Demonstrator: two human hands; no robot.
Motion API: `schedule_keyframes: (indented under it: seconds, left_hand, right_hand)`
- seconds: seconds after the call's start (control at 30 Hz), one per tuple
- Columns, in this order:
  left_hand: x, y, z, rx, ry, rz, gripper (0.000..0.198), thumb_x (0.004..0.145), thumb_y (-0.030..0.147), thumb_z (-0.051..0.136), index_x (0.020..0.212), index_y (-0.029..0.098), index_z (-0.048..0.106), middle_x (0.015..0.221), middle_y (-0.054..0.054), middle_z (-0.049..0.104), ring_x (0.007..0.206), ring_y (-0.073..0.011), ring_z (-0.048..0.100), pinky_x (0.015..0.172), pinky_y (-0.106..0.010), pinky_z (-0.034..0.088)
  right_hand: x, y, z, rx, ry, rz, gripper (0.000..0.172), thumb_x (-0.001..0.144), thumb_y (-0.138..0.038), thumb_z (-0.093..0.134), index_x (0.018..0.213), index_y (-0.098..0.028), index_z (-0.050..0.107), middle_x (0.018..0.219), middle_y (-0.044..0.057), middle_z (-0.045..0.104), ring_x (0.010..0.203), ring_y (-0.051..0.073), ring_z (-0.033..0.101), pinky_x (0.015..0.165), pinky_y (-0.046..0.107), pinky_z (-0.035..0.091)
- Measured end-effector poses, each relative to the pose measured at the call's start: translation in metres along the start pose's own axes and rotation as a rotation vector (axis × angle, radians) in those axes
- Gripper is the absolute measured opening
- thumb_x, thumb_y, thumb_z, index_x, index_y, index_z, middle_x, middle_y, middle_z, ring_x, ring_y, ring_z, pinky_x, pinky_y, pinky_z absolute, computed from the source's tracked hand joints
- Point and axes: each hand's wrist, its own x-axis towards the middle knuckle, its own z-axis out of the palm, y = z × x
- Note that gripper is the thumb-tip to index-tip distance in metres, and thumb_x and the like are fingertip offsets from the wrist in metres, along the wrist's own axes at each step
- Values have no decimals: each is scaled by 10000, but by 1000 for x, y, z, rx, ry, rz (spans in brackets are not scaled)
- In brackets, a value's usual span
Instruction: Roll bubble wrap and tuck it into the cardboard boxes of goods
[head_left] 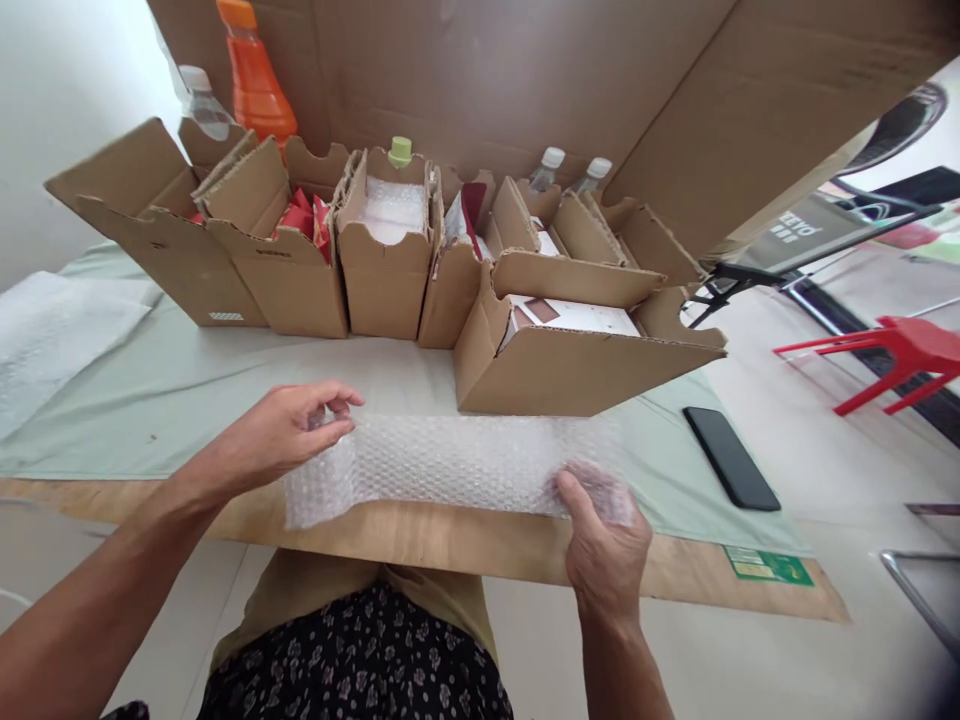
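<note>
A strip of clear bubble wrap (457,462) lies stretched across the front of the table, its left end folded or curled up. My left hand (292,425) is at the upper left corner of the strip, fingers curled and thumb against the wrap; the exact contact is partly hidden. At the other end, my right hand (607,545) grips the bubble wrap, thumb on top and fingers beneath, showing through the plastic. Just behind the strip stands an open cardboard box (577,370) with white printed packets inside.
Several open cardboard boxes (386,285) stand in a row behind, with bottles, one orange (259,95), at the back. More bubble wrap (52,340) lies at left. A black phone (731,458) rests at right, near a green card (769,566). A red stool (900,355) is on the floor.
</note>
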Motion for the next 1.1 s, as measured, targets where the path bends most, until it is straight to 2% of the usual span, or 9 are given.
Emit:
schedule_keyframes:
  seconds: [0.1,0.17,0.27,0.43,0.57,0.7,0.87,0.97,1.1]
  left_hand:
    - [14,-9,8,341,94,142,355,874,363,578,1149,221,751,1121,-111,755,942,-302,692,868,-426,540]
    - [9,-13,17,443,200,219,380,922,335,533,1211,188,731,1302,-162,698,1169,-376,648,1028,-541,496]
    - [-14,-5,40,407,259,280,369,999,319,514,1295,190,693,1420,-166,641,1315,-391,577,1134,-611,438]
    - [-44,28,95,314,-64,409,406,996,165,522,1375,235,648,1582,-120,539,1518,-356,415,1284,-639,242]
    - [-46,13,103,371,-191,379,444,1011,251,557,1451,223,605,1610,-141,514,1538,-370,397,1295,-651,191]
    - [-63,-29,74,432,-155,355,548,1033,369,559,1568,266,494,1723,-94,339,1603,-348,280,1320,-574,175]
    - [-80,-50,54,411,-66,378,573,1024,361,566,1585,302,468,1699,-60,398,1571,-350,349,1318,-550,184]
    - [-76,-41,56,428,15,446,506,1020,313,575,1520,244,535,1646,-106,474,1547,-356,386,1302,-564,227]
    - [-65,-26,61,465,125,533,384,1012,167,571,1393,190,605,1532,-142,578,1512,-334,434,1245,-555,365]
  right_hand:
    - [3,18,-28,-410,-103,-134,684,799,-616,766,1295,-157,664,1221,188,722,1110,381,686,998,614,531]
    - [3,22,-47,-577,-10,-286,846,830,-633,742,1475,-125,535,1401,254,627,1283,448,601,1072,690,456]
    - [-8,7,-59,-673,70,-483,726,949,-496,683,1565,-189,451,1529,234,537,1431,435,496,1149,688,393]
    - [-34,-28,6,-615,-438,-780,449,1015,-221,554,1461,-280,548,1520,131,583,1423,325,532,1133,570,473]
    - [-37,-14,44,-665,-777,-808,394,1027,-255,533,1413,-221,603,1537,130,587,1443,330,520,1113,544,491]
    - [-23,23,-6,-774,-611,-703,449,1066,-361,487,1500,-262,540,1587,105,546,1462,341,504,1109,549,460]
    - [-14,40,-86,-845,-358,-549,360,1063,-400,473,1342,-274,663,1443,102,669,1373,356,581,1073,558,461]
    - [-6,34,-96,-848,-200,-561,274,1047,-397,521,1125,-234,727,1241,126,756,1219,351,665,1043,555,488]
    - [13,27,-73,-833,-154,-687,277,1040,-389,536,1140,-201,713,1202,126,766,1115,326,692,967,502,528]
